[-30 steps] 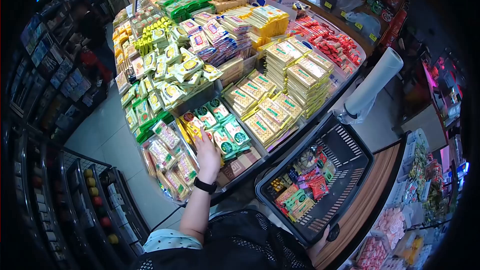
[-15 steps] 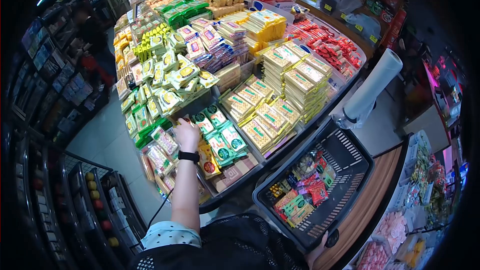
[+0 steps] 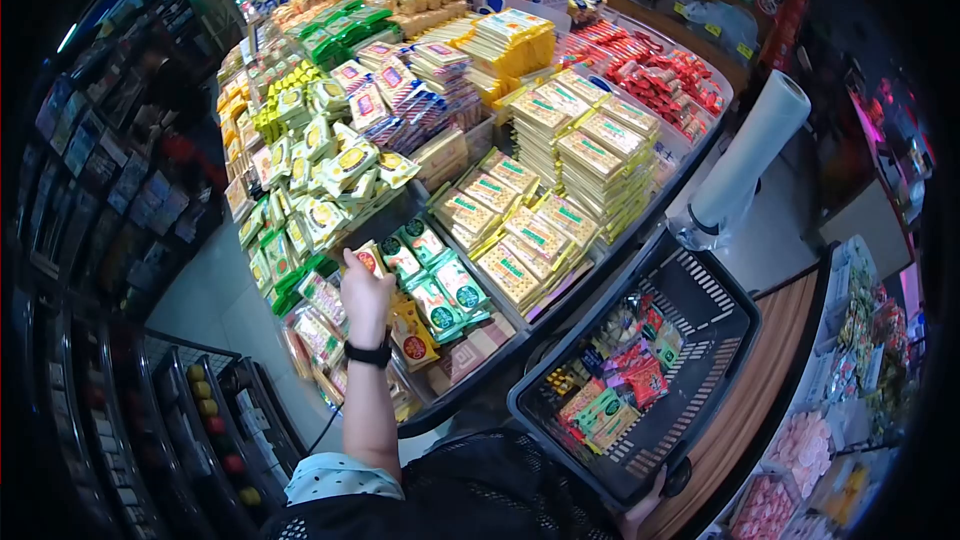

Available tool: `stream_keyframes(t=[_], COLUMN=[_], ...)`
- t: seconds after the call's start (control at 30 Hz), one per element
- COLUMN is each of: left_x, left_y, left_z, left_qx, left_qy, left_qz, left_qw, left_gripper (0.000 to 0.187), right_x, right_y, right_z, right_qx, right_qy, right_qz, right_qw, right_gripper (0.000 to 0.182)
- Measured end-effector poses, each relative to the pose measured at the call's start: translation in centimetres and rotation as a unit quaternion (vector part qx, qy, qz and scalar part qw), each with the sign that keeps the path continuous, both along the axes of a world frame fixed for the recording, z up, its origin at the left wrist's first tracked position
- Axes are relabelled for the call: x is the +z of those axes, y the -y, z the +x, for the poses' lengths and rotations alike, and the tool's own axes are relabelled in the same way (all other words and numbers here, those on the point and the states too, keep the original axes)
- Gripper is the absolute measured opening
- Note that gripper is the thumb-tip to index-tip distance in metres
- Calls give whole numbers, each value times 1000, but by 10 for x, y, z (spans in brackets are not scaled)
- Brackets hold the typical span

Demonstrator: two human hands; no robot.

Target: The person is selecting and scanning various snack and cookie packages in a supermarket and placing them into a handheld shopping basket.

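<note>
My left hand (image 3: 367,292), with a black band at the wrist, reaches over the display bin. Its fingers are closed on the edge of a small snack packet (image 3: 370,258) with a red label. Right beside it lie green-and-white packets (image 3: 441,291) with dark round labels and yellow packets (image 3: 412,333). Pink-and-white packets (image 3: 322,303) are on the hand's other side. At the bottom, my right hand (image 3: 645,508) is wrapped round the near end of a black shopping basket (image 3: 700,342), its fingers partly hidden. Several colourful packets (image 3: 630,372) lie inside the basket.
Stacked cracker packs (image 3: 535,245) fill the neighbouring compartment. A roll of clear plastic bags (image 3: 752,145) stands at the display's right corner. Wooden counter edge (image 3: 735,405) borders the basket. Dark shelving (image 3: 190,410) lines the left, where a person (image 3: 175,90) stands farther back.
The red-labelled packet now shows more plainly at my left fingertips, and that hand has shifted slightly. The whole view has tilted a little. My right hand keeps hold of the basket.
</note>
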State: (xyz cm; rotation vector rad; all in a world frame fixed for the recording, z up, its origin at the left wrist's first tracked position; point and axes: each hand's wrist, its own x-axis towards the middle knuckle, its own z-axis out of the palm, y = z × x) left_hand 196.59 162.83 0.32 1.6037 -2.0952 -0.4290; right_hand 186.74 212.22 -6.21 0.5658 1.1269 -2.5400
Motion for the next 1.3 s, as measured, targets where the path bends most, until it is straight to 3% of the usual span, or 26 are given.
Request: stream_keyframes(t=[0.1,0.17,0.23,0.3,0.4,0.53,0.7,0.83,0.9,0.97,1.13,1.3], left_x=[32,45,40,35,29,3,-91,-151,-167,-187,-184,-134], left_y=[-36,-58,-83,-114,-165,-220,-250,-275,-294,-299,-281,-271], left_z=[-12,-37,-63,-96,-140,-192,-236,-229,-217,-212,-210,-211], left_qx=[-109,-194,-305,-406,-520,-589,-567,-548,-529,-534,-562,-559], left_qy=[-183,-167,-150,-210,-178,-29,138,235,328,350,316,370], left_qz=[61,163,220,401,469,400,307,281,195,147,157,163], left_qw=[975,953,914,794,691,701,752,752,758,756,748,724], left_gripper=[75,75,76,76,77,79,75,83,93,98,99,96], right_x=[-13,-27,-21,-27,-16,-44,-40,-47,-48,-44,-39,-42], right_y=[-7,-14,-8,-15,-5,-20,-19,-21,-23,-19,-17,-20], right_z=[-6,-12,-17,-18,-24,-26,-32,-31,-31,-32,-28,-27], right_qx=[-30,-9,-61,-58,-89,-108,-117,-125,-108,-97,-95,-91], right_qy=[-22,-61,-18,-3,-8,7,2,17,22,26,17,6], right_qz=[54,91,141,197,190,195,240,246,252,251,254,251], right_qw=[998,994,988,979,978,975,964,961,961,963,963,964], right_gripper=[38,35,28,31,29,32,31,29,28,30,29,30])
